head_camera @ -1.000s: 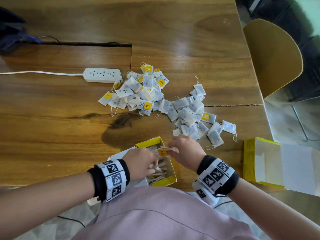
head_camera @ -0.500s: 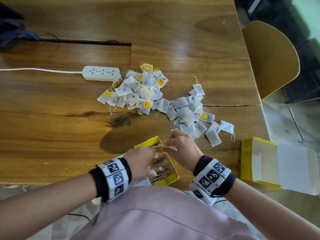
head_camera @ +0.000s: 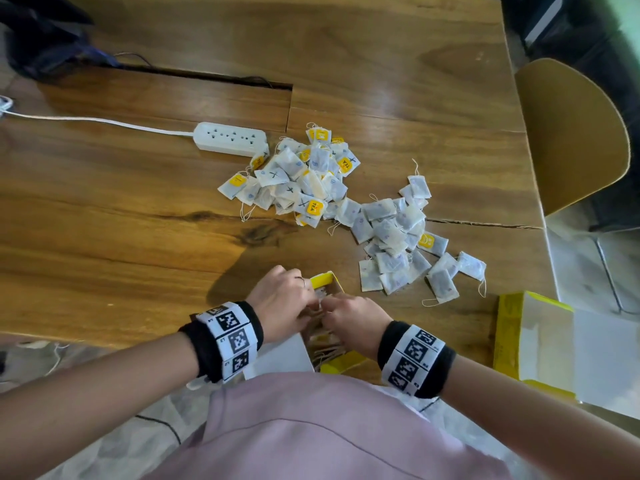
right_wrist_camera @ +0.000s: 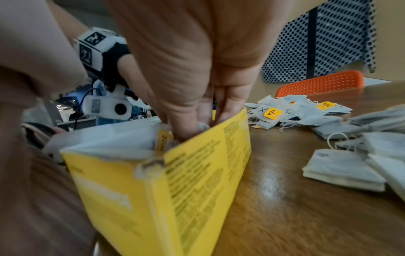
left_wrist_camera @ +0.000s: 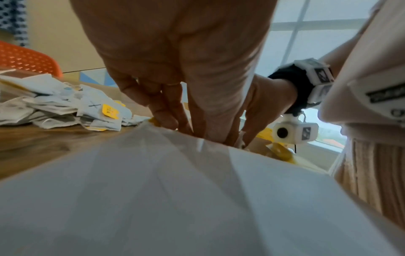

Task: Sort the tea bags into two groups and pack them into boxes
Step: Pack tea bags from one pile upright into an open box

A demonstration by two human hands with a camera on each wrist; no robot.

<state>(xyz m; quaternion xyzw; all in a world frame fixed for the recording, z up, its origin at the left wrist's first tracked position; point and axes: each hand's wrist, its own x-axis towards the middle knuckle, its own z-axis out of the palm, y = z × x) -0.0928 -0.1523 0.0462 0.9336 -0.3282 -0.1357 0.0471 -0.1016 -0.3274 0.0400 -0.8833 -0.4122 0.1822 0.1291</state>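
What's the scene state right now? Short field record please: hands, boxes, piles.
left hand: fingers down inside the near box
right hand: fingers inside the same box, grip hidden
near box: yellow, open, tea bags inside
second box: open, at the table's right edge, untouched
X-marked pile: loose by the power strip
unmarked pile: loose, right of it

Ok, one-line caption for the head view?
Both hands tuck tea bags into the yellow box, two piles still unpacked.
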